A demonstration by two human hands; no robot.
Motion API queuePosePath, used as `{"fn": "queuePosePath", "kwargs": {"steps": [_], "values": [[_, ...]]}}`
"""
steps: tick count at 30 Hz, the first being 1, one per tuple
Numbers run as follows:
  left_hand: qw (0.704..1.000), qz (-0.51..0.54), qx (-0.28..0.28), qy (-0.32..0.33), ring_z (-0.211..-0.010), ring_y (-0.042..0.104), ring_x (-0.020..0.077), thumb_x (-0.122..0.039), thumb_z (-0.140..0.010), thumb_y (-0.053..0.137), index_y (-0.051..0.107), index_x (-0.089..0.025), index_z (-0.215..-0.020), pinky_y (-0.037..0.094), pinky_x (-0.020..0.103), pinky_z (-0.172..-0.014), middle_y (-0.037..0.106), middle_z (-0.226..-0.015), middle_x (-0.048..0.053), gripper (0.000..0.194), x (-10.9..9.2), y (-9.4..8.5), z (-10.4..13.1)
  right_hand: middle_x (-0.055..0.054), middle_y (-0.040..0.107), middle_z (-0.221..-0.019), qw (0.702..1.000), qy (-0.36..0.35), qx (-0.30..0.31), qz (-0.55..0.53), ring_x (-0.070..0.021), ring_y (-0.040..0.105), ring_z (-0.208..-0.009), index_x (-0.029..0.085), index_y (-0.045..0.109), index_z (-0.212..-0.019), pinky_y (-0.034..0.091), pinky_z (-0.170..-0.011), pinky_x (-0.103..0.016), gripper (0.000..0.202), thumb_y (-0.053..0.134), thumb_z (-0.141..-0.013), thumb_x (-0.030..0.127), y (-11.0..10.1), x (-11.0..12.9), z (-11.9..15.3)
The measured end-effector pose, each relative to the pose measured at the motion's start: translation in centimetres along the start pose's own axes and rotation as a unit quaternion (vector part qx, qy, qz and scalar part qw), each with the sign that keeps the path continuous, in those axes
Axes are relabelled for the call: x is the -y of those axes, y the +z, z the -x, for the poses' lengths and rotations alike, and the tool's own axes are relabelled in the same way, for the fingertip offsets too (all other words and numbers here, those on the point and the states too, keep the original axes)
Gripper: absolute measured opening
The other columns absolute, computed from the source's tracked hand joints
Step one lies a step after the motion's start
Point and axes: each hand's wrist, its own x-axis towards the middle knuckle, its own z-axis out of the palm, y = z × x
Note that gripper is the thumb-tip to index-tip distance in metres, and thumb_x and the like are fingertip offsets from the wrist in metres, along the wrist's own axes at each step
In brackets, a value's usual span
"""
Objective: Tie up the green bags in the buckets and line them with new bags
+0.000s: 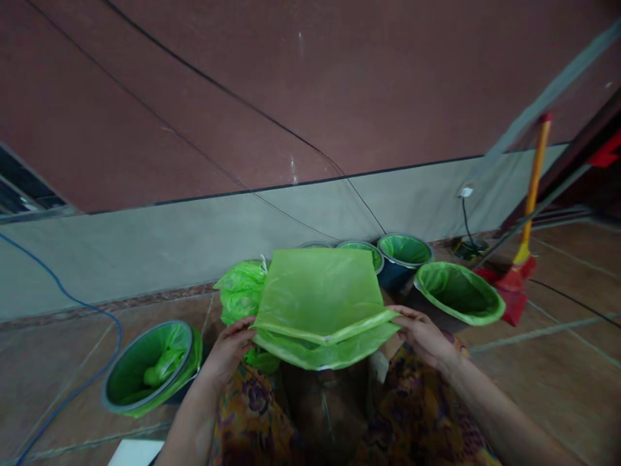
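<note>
A flat green plastic bin bag (pixel 320 285) is stretched out in front of me, its mouth edge facing my body. My left hand (pixel 230 346) pinches the left corner of the mouth. At the opposite corner my right hand (pixel 420 330) grips the same rim. Two layers of the mouth hang slightly apart, with a small white spot at the middle of each edge. Behind the bag's left side sits a bundle of crumpled green bags (pixel 241 288) with a white tie.
At left stands a lined bin (pixel 109 388) holding a crumpled green bag. Several lined bins, including one bin (pixel 405 275) and another bin (pixel 499 314), stand along the wall at right. Beyond them are a red broom (pixel 517 285), cables and a socket. A blue hose (pixel 72 298) curves across the left floor.
</note>
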Motion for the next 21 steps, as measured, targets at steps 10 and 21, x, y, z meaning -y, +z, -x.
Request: {"fn": "queuePosePath", "kwargs": {"steps": [10, 21], "values": [[1.0, 0.015, 0.004, -0.013, -0.075, 0.071, 0.017, -0.008, -0.057, 0.079, 0.073, -0.015, -0.1, 0.057, 0.025, -0.068, 0.076, -0.089, 0.006, 0.044, -1.9, -3.7, -1.1, -0.004, 0.074, -0.112, 0.954, 0.088, 0.201, -0.204, -0.0174, 0.07, -0.098, 0.023, 0.069, -0.114, 0.053, -0.093, -0.034, 0.035, 0.073, -0.08, 0.028, -1.1, 0.6, 0.9], [0.987, -0.087, -0.125, 0.05, -0.065, 0.064, 0.0128, -0.015, -0.047, 0.073, 0.071, -0.018, -0.084, 0.049, 0.02, -0.056, 0.072, -0.078, -0.001, 0.037, -2.8, -2.1, -0.2, -0.004, 0.074, -0.105, 0.989, 0.015, 0.114, -0.095, -0.015, 0.07, -0.091, 0.022, 0.069, -0.11, 0.055, -0.085, -0.028, 0.043, 0.081, -0.069, 0.025, -2.2, 1.8, -0.1]]}}
